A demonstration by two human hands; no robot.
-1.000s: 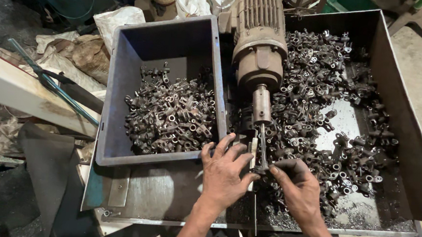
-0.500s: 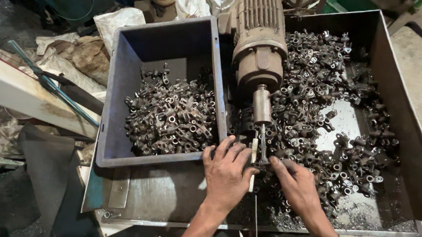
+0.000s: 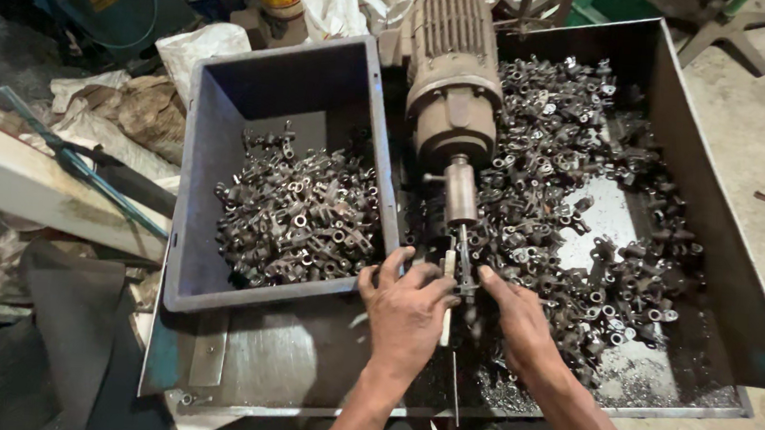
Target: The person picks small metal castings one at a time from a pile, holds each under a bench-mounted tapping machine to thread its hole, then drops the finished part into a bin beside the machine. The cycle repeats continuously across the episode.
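Both hands meet at the thin steel spindle below the brown electric motor. The left hand curls closed around a small dark metal fitting there; the right hand pinches it from beside, over the grey steel tray of loose fittings, just right of the grey plastic bin.

My left hand and right hand sit side by side at the lower middle of the frame, fingers curled toward the thin spindle that sticks down from the grey electric motor at top centre. What my fingertips pinch there is too small to tell. Left of my hands, a grey plastic bin holds small forked metal parts. More such parts litter the steel tray on the right.
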